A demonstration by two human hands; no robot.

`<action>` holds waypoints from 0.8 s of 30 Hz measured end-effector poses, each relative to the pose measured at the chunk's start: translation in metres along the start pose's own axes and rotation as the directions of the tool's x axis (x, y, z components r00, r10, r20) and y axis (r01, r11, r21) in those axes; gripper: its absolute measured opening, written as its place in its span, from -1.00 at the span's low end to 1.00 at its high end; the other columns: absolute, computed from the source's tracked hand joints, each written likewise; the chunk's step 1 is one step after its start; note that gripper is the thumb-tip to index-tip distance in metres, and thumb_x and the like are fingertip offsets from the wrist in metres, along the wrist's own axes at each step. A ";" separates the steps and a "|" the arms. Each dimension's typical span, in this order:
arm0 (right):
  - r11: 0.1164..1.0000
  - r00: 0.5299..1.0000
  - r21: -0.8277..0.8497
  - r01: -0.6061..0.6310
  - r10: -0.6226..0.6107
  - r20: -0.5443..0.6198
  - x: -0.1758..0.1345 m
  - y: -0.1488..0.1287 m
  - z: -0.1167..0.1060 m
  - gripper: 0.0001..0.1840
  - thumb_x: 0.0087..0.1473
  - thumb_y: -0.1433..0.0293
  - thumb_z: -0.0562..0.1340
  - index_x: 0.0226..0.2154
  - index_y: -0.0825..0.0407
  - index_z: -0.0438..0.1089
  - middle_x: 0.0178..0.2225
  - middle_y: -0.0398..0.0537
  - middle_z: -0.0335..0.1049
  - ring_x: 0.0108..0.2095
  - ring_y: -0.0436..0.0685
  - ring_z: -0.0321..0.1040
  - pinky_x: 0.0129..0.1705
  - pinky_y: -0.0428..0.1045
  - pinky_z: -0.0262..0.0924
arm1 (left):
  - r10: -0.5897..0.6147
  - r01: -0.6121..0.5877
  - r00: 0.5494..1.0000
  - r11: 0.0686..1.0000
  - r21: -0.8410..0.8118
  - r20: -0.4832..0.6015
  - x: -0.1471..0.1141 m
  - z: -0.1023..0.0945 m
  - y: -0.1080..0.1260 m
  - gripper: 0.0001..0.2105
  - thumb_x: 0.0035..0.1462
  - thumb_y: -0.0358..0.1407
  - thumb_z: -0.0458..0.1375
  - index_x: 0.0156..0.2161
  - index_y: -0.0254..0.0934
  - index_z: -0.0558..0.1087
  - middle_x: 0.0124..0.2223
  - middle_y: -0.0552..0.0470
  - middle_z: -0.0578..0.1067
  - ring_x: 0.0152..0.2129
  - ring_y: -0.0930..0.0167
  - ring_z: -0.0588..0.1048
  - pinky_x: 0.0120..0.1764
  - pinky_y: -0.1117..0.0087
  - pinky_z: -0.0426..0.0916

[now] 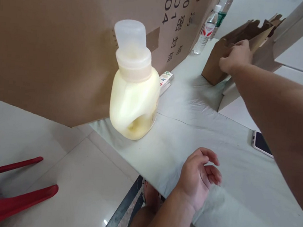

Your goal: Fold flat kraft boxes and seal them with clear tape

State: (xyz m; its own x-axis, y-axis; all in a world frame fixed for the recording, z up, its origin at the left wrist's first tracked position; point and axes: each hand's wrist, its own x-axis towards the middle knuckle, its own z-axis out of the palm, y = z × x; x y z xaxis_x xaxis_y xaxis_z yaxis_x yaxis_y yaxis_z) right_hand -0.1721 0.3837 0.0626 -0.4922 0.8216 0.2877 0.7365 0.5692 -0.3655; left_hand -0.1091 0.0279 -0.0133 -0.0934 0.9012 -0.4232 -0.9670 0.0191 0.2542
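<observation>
My right hand (237,58) is at the top edge of a small open brown cardboard box (215,64), its fingers closed on the near wall and partly hidden there. Above the near part of the table, my left hand (197,177) is held palm sideways with loosely bent fingers apart and nothing in them. A pale yellow jug (132,93) with a built-in handle and a translucent cap (132,36) stands upright at the table's left edge. It is apart from both hands.
Behind the jug rises a large printed carton (66,48). A small white packet (166,79) and a clear water bottle (206,31) sit beside it. White boxes (299,85) and a phone (262,142) are at right. Red stool legs (22,197) show on the floor.
</observation>
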 end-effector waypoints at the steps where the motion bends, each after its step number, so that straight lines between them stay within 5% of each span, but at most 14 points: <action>1: 0.997 0.997 -0.027 -0.068 0.067 -0.042 -0.009 -0.007 -0.002 -0.49 0.28 0.23 -0.03 -0.14 0.34 0.41 0.30 0.32 0.06 0.32 0.40 0.08 0.23 0.12 0.05 | -0.003 0.003 1.000 1.000 -0.001 -0.003 0.000 0.001 -0.001 -0.80 -0.23 -0.26 0.21 -0.40 -0.28 0.40 -0.41 0.08 0.38 -0.69 0.54 0.34 -0.54 0.43 0.14; 6: 0.998 0.998 -0.045 0.034 -0.037 -0.057 -0.077 -0.048 -0.013 -0.78 0.18 0.49 0.14 -0.17 0.21 0.46 0.21 0.17 0.26 0.18 0.34 0.28 0.25 0.23 0.14 | 0.039 -0.038 0.998 0.999 0.021 -0.042 -0.004 0.007 -0.010 -0.81 -0.22 -0.26 0.20 -0.42 -0.27 0.36 -0.45 0.11 0.34 -0.67 0.55 0.31 -0.52 0.45 0.14; 10: 0.990 0.991 -0.060 0.130 -0.132 -0.023 -0.159 -0.051 -0.041 -0.80 0.18 0.40 0.14 -0.23 0.09 0.47 0.16 0.04 0.32 0.06 0.31 0.36 0.16 0.27 0.23 | 0.277 -0.264 0.930 0.961 0.085 -0.242 -0.006 -0.001 -0.011 -0.88 -0.06 -0.26 0.13 -0.41 -0.22 0.28 -0.46 0.11 0.27 -0.58 0.49 0.32 -0.44 0.42 0.19; 11: 0.988 0.989 -0.041 0.146 -0.147 -0.029 -0.185 -0.046 -0.052 -0.81 0.18 0.37 0.14 -0.28 0.06 0.47 0.12 0.04 0.36 0.01 0.30 0.39 0.12 0.25 0.27 | 0.388 -0.358 0.858 0.922 0.149 -0.336 -0.006 -0.005 -0.010 -0.90 0.00 -0.26 0.10 -0.41 -0.21 0.25 -0.44 0.11 0.26 -0.52 0.47 0.33 -0.38 0.41 0.22; 12: 0.989 0.988 -0.017 0.149 -0.150 -0.034 -0.213 -0.038 -0.066 -0.80 0.18 0.34 0.13 -0.33 0.03 0.46 0.07 0.06 0.39 -0.05 0.28 0.42 0.08 0.23 0.30 | 0.525 -0.460 0.737 0.851 0.254 -0.426 -0.007 -0.008 -0.008 -0.91 0.04 -0.28 0.07 -0.40 -0.20 0.24 -0.39 0.09 0.28 -0.43 0.45 0.36 -0.30 0.40 0.25; 14: 0.993 0.992 0.034 0.113 -0.111 -0.063 -0.275 -0.018 -0.097 -0.77 0.17 0.29 0.13 -0.44 -0.02 0.42 -0.03 0.10 0.45 -0.13 0.27 0.45 0.00 0.21 0.34 | 0.732 -0.562 0.520 0.682 0.469 -0.440 -0.008 -0.014 -0.006 -0.94 0.12 -0.26 0.05 -0.30 -0.16 0.27 -0.23 0.06 0.34 -0.16 0.39 0.39 -0.12 0.37 0.24; 16: 0.996 0.990 0.084 0.038 -0.026 -0.138 -0.341 0.005 -0.127 -0.71 0.16 0.25 0.10 -0.54 -0.08 0.34 -0.17 0.10 0.49 -0.15 0.30 0.45 -0.01 0.23 0.35 | 0.836 -0.635 0.423 0.549 0.543 -0.350 -0.012 -0.014 -0.007 -0.89 0.18 -0.18 0.01 -0.22 -0.12 0.29 -0.10 0.05 0.37 0.01 0.34 0.35 -0.01 0.33 0.22; 19: 0.989 0.956 0.125 -0.084 0.115 -0.270 -0.428 0.039 -0.155 -0.65 0.18 0.21 0.04 -0.61 -0.14 0.24 -0.29 0.07 0.49 -0.09 0.36 0.43 0.07 0.34 0.28 | 0.865 -0.748 0.501 0.414 0.520 0.032 -0.020 -0.004 -0.021 -0.73 0.21 -0.04 -0.02 -0.10 -0.08 0.37 0.02 0.02 0.41 0.10 0.26 0.34 0.04 0.30 0.26; 21: 0.969 0.930 0.188 -0.160 0.212 -0.302 -0.470 0.060 -0.157 -0.70 0.18 0.18 0.04 -0.56 -0.15 0.22 -0.24 0.08 0.49 -0.01 0.39 0.41 0.14 0.38 0.23 | 0.775 -0.772 0.565 0.377 0.512 0.281 -0.024 0.003 -0.036 -0.65 0.19 0.02 0.05 -0.04 -0.09 0.42 0.10 -0.02 0.43 0.15 0.22 0.34 0.10 0.29 0.26; 24: 0.922 0.883 0.327 -0.209 0.322 -0.343 -0.507 0.088 -0.144 -0.83 0.20 0.18 0.02 -0.24 -0.13 0.21 0.08 0.16 0.39 0.22 0.39 0.26 0.23 0.40 0.15 | 0.627 -0.736 0.654 0.399 0.547 0.423 -0.024 0.008 -0.059 -0.57 0.12 0.03 0.15 0.03 -0.09 0.45 0.10 -0.04 0.46 0.13 0.22 0.37 0.13 0.29 0.26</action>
State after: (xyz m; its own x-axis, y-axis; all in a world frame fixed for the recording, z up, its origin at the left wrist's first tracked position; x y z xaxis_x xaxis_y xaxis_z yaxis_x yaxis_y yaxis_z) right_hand 0.2088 0.0128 0.0123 -0.0386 0.8973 0.4398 0.6299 0.3635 -0.6863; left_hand -0.0480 0.0090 -0.0110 -0.5668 0.7849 0.2504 -0.1873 -0.4188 0.8886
